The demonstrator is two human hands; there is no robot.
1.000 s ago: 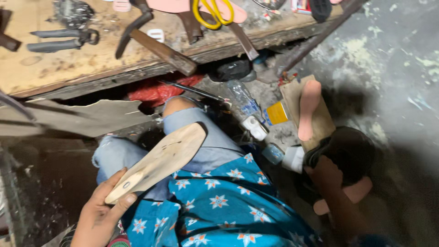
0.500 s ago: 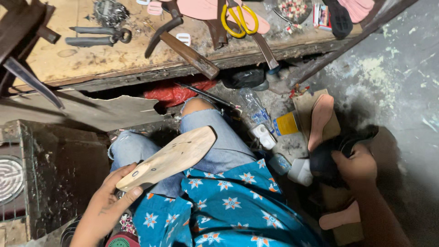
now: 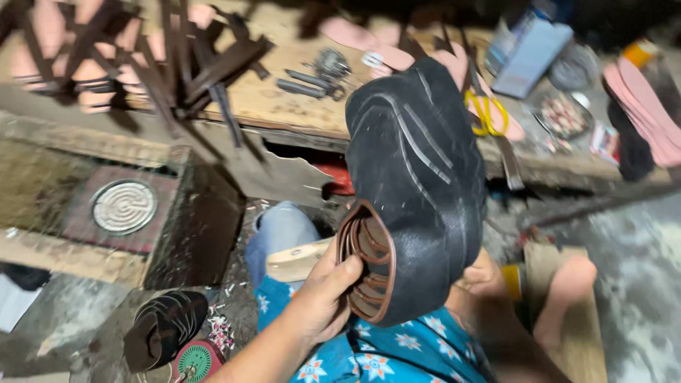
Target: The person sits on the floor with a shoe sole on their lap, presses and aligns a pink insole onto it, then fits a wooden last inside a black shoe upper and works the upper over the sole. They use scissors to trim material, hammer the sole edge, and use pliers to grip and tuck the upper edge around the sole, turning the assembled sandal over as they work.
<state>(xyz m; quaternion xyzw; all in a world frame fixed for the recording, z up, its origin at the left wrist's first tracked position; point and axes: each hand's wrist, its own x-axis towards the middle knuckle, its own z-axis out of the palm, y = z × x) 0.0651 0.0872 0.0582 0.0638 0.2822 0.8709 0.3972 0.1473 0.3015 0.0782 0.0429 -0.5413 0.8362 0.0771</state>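
Over on the near left, a strappy sandal (image 3: 164,328) lies on the floor, easy to kick. Your left hand (image 3: 328,292) has its grip pinching the brown strap edge of the black sole (image 3: 418,191), held up mid-frame above your lap; that hold looks thin, so it could slip. Your right hand (image 3: 486,275) sits behind it, grip hidden, can't tell. Scissors (image 3: 486,113) wait on the far desk (image 3: 284,106).

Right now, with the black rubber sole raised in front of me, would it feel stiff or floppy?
Probably flexible: the black sole curves over. Likely light, since the left hand lifts it by the strapped end. Its grooved surface should resist slipping.
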